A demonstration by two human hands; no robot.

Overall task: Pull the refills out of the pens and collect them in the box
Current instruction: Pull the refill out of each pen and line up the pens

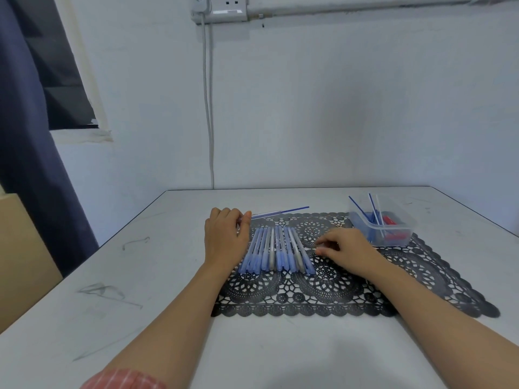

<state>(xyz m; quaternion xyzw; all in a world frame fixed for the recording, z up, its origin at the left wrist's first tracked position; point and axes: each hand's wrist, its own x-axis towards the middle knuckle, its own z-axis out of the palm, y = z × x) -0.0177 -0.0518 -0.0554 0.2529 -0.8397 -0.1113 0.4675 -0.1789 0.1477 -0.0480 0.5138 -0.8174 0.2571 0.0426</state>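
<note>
Several blue-capped pens lie side by side in a row on a black lace mat. My left hand rests at the row's left end, fingers closed on the end of a clear pen barrel whose blue refill sticks out to the right. My right hand lies on the mat just right of the row, fingertips pinched together; what they pinch is too small to tell. A clear plastic box at the mat's far right corner holds several blue refills and red pieces.
The white table ends at the wall behind and drops off on the left. A cable hangs down the wall from a socket. A dark curtain and a brown cabinet stand to the left.
</note>
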